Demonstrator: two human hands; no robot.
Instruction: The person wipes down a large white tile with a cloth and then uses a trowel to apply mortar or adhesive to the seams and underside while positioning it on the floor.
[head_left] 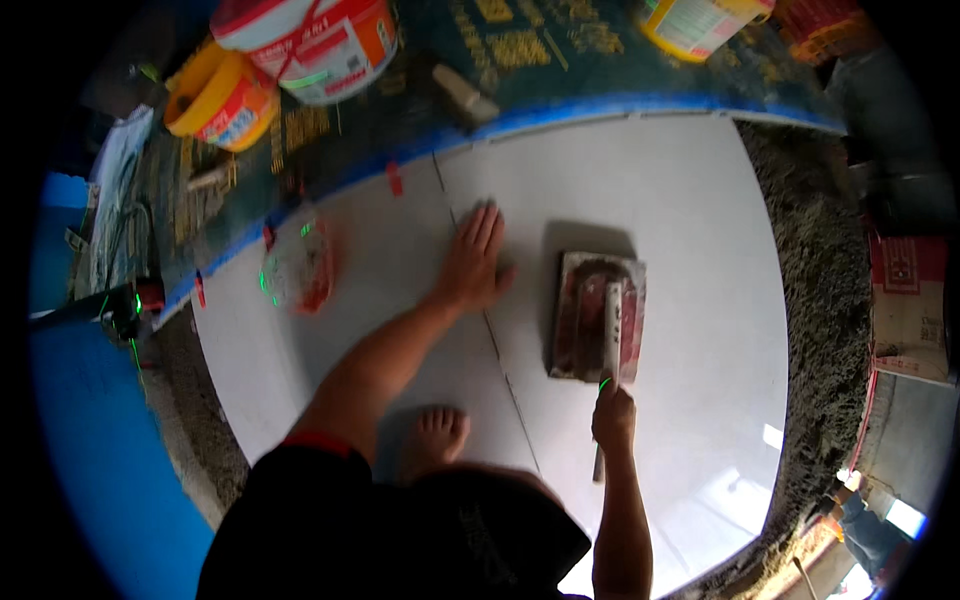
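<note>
Large pale grey tiles [680, 190] lie below me, with a narrow dark joint between them. My left hand [475, 260] rests flat beside that joint, fingers stretched out, holding nothing. Wrapped round a handle, my right hand [613, 415] holds a paddle-like tool [570, 320] with a broad, worn, rectangular red-brown head. The head is over the right tile, with a shadow past its far edge; whether it touches the tile I cannot tell. A blurred clear-and-red object [300, 265] sits left of my left hand. My bare foot [440, 435] stands on the left tile.
Red clips [395, 178] stand along the tile edges. Beyond are a red-and-white bucket [335, 60], yellow buckets [225, 100] and a blurred pale tool [465, 95]. Rough mortar [815, 300] and a cardboard box [910, 310] lie right. Another person [870, 530] is at lower right.
</note>
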